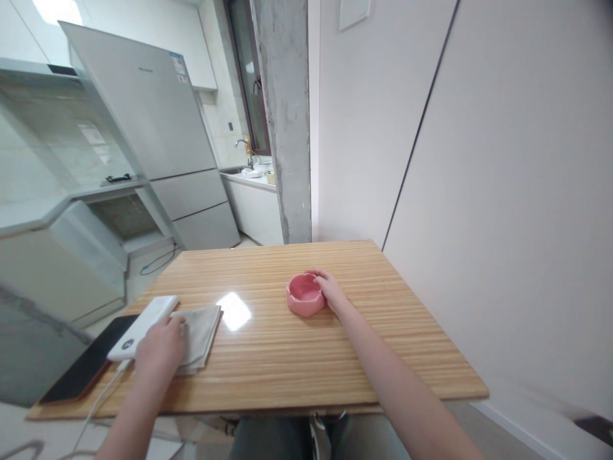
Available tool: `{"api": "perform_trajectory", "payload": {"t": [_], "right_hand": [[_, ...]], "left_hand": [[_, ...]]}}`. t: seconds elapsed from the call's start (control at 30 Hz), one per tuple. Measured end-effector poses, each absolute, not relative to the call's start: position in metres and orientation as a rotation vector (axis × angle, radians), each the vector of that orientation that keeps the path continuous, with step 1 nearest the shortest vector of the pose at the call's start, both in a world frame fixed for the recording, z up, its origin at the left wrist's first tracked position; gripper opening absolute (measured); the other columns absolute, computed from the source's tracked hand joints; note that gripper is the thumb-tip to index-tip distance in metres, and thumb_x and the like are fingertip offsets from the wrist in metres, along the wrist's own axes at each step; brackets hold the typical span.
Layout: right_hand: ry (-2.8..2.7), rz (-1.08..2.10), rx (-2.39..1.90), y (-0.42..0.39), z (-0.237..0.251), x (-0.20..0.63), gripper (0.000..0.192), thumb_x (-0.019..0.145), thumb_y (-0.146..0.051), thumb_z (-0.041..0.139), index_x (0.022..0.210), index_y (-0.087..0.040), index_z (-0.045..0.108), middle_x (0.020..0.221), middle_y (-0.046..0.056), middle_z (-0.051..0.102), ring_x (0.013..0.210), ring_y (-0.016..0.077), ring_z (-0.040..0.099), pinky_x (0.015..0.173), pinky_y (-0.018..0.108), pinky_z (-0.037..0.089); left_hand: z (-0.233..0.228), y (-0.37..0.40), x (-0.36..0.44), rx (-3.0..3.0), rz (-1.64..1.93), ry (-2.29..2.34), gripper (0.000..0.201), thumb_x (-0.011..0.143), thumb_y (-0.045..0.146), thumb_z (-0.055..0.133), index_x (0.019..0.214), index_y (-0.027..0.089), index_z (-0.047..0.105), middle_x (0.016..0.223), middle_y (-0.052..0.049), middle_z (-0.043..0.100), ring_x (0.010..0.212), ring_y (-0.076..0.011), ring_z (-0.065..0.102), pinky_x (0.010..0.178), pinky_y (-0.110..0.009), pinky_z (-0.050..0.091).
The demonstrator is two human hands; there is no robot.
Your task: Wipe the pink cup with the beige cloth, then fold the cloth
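A pink ashtray [306, 306] with a notched rim sits upright on the wooden table. My right hand [328, 289] is closed on its right side, fingers over the rim and the thumb toward the inside. Over at the left, my left hand [161, 344] lies on a folded grey cloth [204, 332], its fingers curled against the fabric; the undersides of the fingers are hidden. Right beside that hand is a white power bank [143, 326] with a white cable [103, 390] plugged into its near end.
A dark flat mat or pad [90, 361] lies under the power bank's left side at the edge of the wooden table [268, 370]. Along the right runs a pale wall [479, 191]. Beyond the table stand a concrete pillar [290, 128], a fridge [143, 108] and a sink counter [253, 201].
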State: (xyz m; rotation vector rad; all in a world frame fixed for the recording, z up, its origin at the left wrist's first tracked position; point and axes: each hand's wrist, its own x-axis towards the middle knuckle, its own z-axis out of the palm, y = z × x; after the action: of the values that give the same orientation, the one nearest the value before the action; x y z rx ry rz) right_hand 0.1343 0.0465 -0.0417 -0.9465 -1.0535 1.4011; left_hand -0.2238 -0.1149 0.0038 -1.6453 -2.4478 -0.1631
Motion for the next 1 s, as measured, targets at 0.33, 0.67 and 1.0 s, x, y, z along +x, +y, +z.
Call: {"api": "perform_trajectory", "payload": {"t": [0.33,0.67,1.0], "right_hand": [[-1.073,1.422,-0.937,0.045,-0.039,0.137,0.027,0.057,-0.022,0.055,0.081,-0.021,0.067,0.084,0.001,0.07,0.084,0.019,0.061,0.081,0.033,0.047],[-1.087,1.285,-1.006,0.048,-0.028,0.141,0.025,0.059,-0.025,0.058,0.082,-0.022,0.065,0.088,0.002,0.068,0.09,0.0202,0.06,0.087,0.035,0.045],[-1.482,1.883,-0.638,0.005,0.034,0.181,0.044,0.062,-0.045,0.071,0.096,-0.017,0.066,0.092,0.007,0.069,0.087,0.0225,0.063,0.077,0.035,0.048]], "left_hand": [[-0.007,-0.104,-0.18,-2.174,-0.628,-2.262,0.036,0.08,0.025,0.031,0.102,0.021,0.06,0.125,-0.006,0.056,0.116,-0.0208,0.05,0.101,-0.034,0.037],[0.023,-0.083,-0.146,-2.194,-0.214,-2.643,0.022,0.076,0.032,0.044,0.082,0.017,0.058,0.087,-0.01,0.066,0.084,-0.0247,0.06,0.074,-0.036,0.043],[0.073,-0.024,-0.028,-3.058,-1.624,-2.048,0.031,0.074,0.043,0.059,0.089,0.016,0.059,0.088,-0.006,0.064,0.082,-0.0168,0.057,0.072,-0.027,0.044]]}}
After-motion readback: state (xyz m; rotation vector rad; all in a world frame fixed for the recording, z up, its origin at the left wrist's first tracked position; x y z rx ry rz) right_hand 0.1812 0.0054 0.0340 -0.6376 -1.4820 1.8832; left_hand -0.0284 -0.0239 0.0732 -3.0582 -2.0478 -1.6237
